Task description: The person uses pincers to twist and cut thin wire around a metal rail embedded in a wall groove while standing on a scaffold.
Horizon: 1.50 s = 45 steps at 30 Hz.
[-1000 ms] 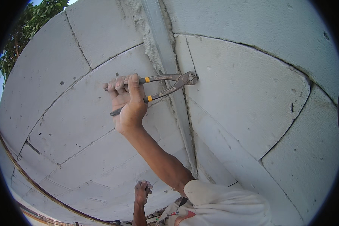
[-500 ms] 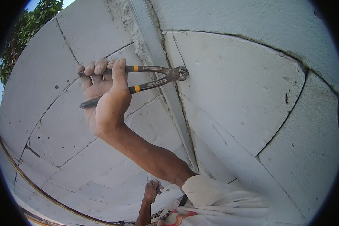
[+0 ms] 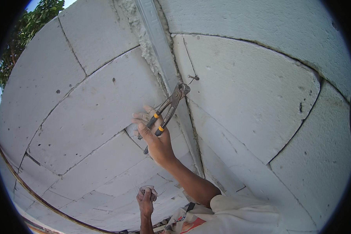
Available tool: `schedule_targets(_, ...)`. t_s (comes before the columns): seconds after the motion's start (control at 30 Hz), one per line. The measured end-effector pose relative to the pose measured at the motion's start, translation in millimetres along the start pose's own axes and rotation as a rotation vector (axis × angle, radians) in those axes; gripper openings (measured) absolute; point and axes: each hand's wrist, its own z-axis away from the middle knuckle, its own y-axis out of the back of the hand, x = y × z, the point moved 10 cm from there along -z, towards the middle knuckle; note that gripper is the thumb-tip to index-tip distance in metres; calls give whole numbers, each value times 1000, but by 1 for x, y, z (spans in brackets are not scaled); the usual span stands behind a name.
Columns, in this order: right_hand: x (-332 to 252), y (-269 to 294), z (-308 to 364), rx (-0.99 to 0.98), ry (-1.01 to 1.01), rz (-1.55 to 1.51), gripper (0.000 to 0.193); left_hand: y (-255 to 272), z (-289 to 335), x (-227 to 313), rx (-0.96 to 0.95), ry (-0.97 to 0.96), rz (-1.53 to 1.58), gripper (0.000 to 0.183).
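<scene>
My right hand (image 3: 156, 141) is raised beside a metal strip, its fingers around the black-and-yellow handles of end-cutting pincers (image 3: 179, 93). The jaws point up and right, just below a nail (image 3: 194, 77) that sticks out of the pale block wall. A short bit of wire hangs at the nail, close to the jaws; I cannot tell whether they touch. Lower down, my left hand (image 3: 146, 194) is closed, with thin wires (image 3: 137, 190) poking out of it.
A galvanised metal strip (image 3: 156, 43) runs down the corner between two walls of pale blocks (image 3: 85, 117), with rough mortar along it. A dark crack (image 3: 189, 50) rises above the nail. A long curved hose or cable (image 3: 39, 199) crosses the lower left. Leaves (image 3: 31, 23) show at upper left.
The pincers have come away from the nail, which now shows. My right hand has moved down and right, the pincers tilting upward and the grip shifting. My left hand has moved slightly left.
</scene>
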Motion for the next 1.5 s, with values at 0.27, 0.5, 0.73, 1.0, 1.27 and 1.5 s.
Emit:
schedule_targets(0.27, 73, 93, 97, -14, -360, 593, 40, -56, -17, 240, 39, -597, -322, 27)
schedule_targets(0.5, 9, 58, 72, -179, -498, 615, 40, -117, -40, 272, -89, -516, -421, 34)
schedule_targets(0.73, -89, 0, 10, -128, -266, 130, 37, -170, -43, 260, -207, -349, -427, 36)
schedule_targets(1.0, -113, 7, -9, -41, -211, 311, 41, -200, -59, 262, -282, -384, -394, 49)
schedule_targets(1.27, -105, 16, -17, 39, -186, 382, 45, -208, -66, 261, -316, -324, -458, 46)
schedule_targets(1.5, -90, 29, -17, 151, -121, 595, 42, -205, -64, 239, -362, -208, -555, 44)
